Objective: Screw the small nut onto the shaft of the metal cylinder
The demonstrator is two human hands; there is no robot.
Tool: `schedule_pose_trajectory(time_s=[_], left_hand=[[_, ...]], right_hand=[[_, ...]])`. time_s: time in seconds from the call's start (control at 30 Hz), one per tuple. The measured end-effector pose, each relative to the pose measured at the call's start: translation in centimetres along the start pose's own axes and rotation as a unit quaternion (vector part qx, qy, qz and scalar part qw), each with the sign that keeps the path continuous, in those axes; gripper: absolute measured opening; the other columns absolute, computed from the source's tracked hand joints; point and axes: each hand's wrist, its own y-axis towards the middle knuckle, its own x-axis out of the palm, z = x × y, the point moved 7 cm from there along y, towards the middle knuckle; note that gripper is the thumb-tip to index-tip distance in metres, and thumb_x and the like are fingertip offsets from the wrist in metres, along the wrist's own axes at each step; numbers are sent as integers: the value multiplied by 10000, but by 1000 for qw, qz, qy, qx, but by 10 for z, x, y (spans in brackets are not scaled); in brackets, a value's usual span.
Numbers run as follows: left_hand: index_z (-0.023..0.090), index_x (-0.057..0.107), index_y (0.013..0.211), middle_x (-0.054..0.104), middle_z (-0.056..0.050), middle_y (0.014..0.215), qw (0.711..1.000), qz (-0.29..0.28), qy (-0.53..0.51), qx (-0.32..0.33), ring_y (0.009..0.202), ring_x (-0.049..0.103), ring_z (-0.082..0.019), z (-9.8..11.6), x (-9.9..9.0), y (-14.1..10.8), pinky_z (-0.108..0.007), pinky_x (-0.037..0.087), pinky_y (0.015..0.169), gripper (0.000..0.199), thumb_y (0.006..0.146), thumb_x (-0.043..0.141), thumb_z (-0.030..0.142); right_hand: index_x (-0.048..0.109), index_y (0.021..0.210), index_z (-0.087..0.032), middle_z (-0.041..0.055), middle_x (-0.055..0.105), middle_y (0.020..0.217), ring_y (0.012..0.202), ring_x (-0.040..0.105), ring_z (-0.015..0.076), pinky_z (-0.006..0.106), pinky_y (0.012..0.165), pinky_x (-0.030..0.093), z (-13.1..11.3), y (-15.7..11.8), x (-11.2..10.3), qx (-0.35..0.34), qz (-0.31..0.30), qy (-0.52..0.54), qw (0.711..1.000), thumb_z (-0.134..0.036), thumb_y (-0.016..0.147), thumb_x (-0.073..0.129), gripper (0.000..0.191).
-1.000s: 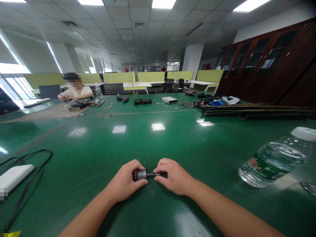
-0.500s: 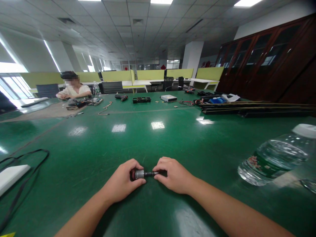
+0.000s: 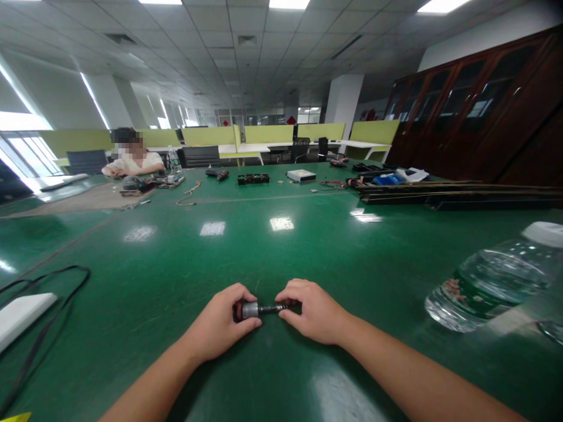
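A small silver metal cylinder (image 3: 250, 310) with a dark reddish end lies sideways, low over the near part of the green table (image 3: 246, 246). From its right side a thin dark shaft (image 3: 267, 309) sticks out. My left hand (image 3: 220, 325) is wrapped round the cylinder, thumb in front and fingers behind, hiding its left end. Thumb and fingertips of my right hand (image 3: 314, 313) close on the far tip of the shaft. What lies deeper in the right palm is dark and hard to make out.
A water bottle (image 3: 488, 287) leans at the right. To the left lie a white box-like item (image 3: 21, 316) and a black cord (image 3: 41, 325). Across the table sit a power drill (image 3: 217, 174), a black part (image 3: 253, 179), a white box (image 3: 301, 175) and dark rails (image 3: 404, 192). A person (image 3: 134, 161) sits far left.
The right fingers sit slightly farther from the cylinder, and a bit more of the shaft's tip shows. The left hand keeps its hold. The whole view has shifted a little.
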Motion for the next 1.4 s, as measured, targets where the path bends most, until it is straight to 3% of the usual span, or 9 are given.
schedule_pose_trajectory(time_s=[0.37,0.8,0.9,1.0,1.2,1.4], left_hand=[[191,619,946,595,2,840,1000,-3,-1,-1,717,560,-159,1,0,1,-254,416,649,208,780,708,281],[186,646,915,620,-4,828,1000,7,0,11,722,555,-158,9,-4,-1,-252,412,651,174,770,701,265],[193,664,947,642,-17,859,999,-10,-25,23,746,576,-157,13,-2,-1,-255,431,672,139,835,624,265],[201,665,1017,662,-20,887,1000,-11,-28,8,756,592,-162,14,0,0,-259,442,675,211,814,648,255],[218,696,1022,640,-19,844,999,-25,4,29,766,588,-175,21,6,1,-276,454,716,237,787,686,249],[209,689,972,632,-13,860,999,-26,1,32,782,585,-177,19,7,-1,-271,450,714,251,728,746,231]], right_hand=[[671,815,-177,5,642,745,704,578,143,272,682,434,20,-4,-21,36,-12,-20,999,-141,729,688,95],[721,919,-206,22,703,839,841,605,167,300,796,419,-7,1,7,-45,-40,-4,998,-251,853,686,87],[712,994,-212,33,709,883,862,610,170,310,814,419,-8,1,8,-38,-36,0,999,-277,892,642,140],[679,1046,-218,22,696,879,836,602,165,301,796,428,-7,0,6,-21,-19,18,999,-267,865,670,187],[675,938,-211,4,670,838,803,592,155,283,769,432,-10,-2,7,-23,-27,40,999,-166,754,740,200],[688,895,-210,0,666,815,794,583,156,290,768,409,-10,-1,9,-18,-28,23,999,-181,763,732,142]])
